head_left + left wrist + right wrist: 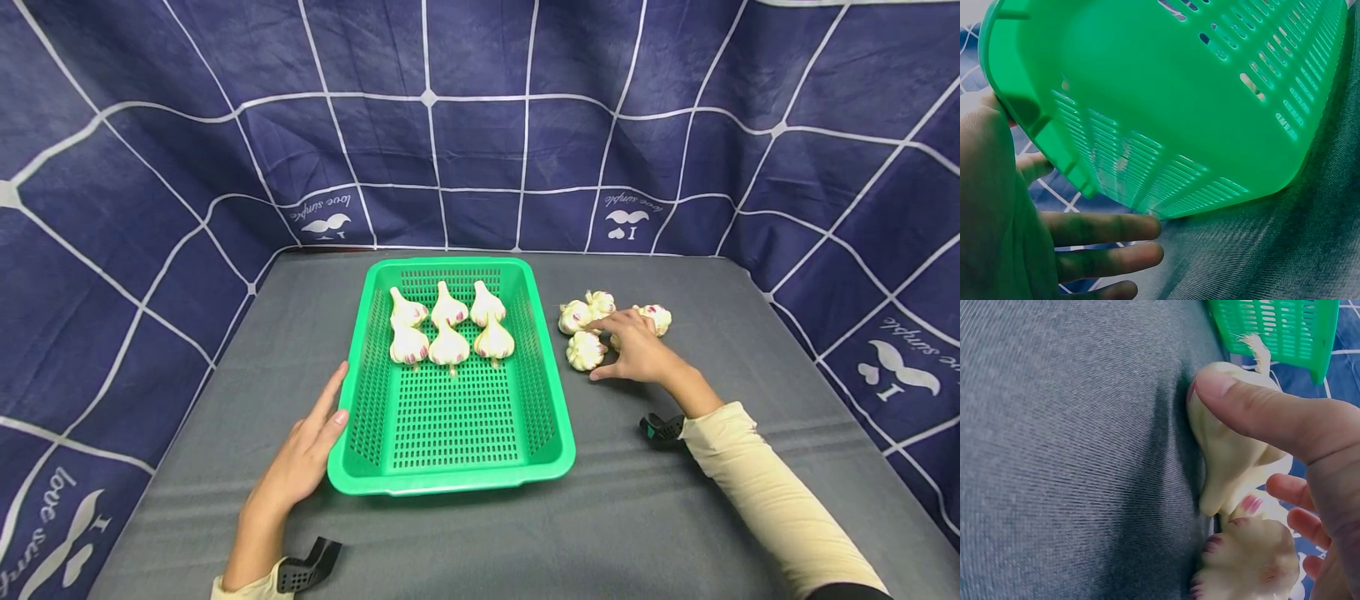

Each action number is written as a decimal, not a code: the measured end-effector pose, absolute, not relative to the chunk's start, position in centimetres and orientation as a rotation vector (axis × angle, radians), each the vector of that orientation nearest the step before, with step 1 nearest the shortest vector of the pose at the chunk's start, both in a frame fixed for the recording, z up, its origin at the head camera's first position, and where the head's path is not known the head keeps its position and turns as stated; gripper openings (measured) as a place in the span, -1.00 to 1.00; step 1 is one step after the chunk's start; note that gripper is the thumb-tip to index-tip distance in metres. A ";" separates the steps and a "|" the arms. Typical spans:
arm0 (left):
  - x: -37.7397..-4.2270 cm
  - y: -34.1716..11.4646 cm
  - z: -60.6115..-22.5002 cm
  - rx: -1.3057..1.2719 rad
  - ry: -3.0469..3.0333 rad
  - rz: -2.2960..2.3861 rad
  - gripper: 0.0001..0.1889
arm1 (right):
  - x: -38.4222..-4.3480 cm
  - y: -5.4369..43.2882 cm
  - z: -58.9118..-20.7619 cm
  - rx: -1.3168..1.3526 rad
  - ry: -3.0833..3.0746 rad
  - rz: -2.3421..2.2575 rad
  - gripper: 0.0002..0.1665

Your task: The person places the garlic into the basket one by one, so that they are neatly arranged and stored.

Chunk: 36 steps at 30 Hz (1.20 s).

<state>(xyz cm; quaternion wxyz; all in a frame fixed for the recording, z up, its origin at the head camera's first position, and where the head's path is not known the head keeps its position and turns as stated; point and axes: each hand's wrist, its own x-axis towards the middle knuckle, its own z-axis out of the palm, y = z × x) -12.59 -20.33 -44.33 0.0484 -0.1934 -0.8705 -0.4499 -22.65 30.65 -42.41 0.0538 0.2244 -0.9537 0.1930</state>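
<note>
A green plastic basket (450, 482) with slotted walls stands on the grey cloth. Several garlic bulbs (448, 344) lie in its far half in two rows, stems toward each other in places. My left hand (303, 454) rests against the basket's left side, fingers extended; in the left wrist view its fingers spread beneath the rim. Right of the basket, my right hand (637, 350) has thumb and fingers round a garlic bulb (586, 351) on the cloth. The right wrist view shows the thumb (1247, 406) across this bulb; the index fingertip is hidden there.
More loose garlic bulbs lie round my right hand: one (574, 317) and another (600, 302) beyond it, one (655, 318) to its right. A dark blue curtain (480, 142) with white lines surrounds the grey cloth (480, 542) at the back and sides.
</note>
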 end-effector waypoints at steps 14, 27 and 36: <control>-12.6 -20.2 -44.3 -0.612 -2.630 -1.385 -0.38 | -22.3 30.5 -42.6 0.694 -2.861 0.560 -0.15; -12.7 -20.3 -44.4 -0.641 -2.588 -1.411 -0.38 | -21.8 30.3 -41.8 0.829 -2.755 0.625 -0.31; -12.8 -20.2 -44.3 -0.656 -2.571 -1.416 -0.37 | -21.4 29.9 -41.2 0.802 -2.812 0.674 -0.36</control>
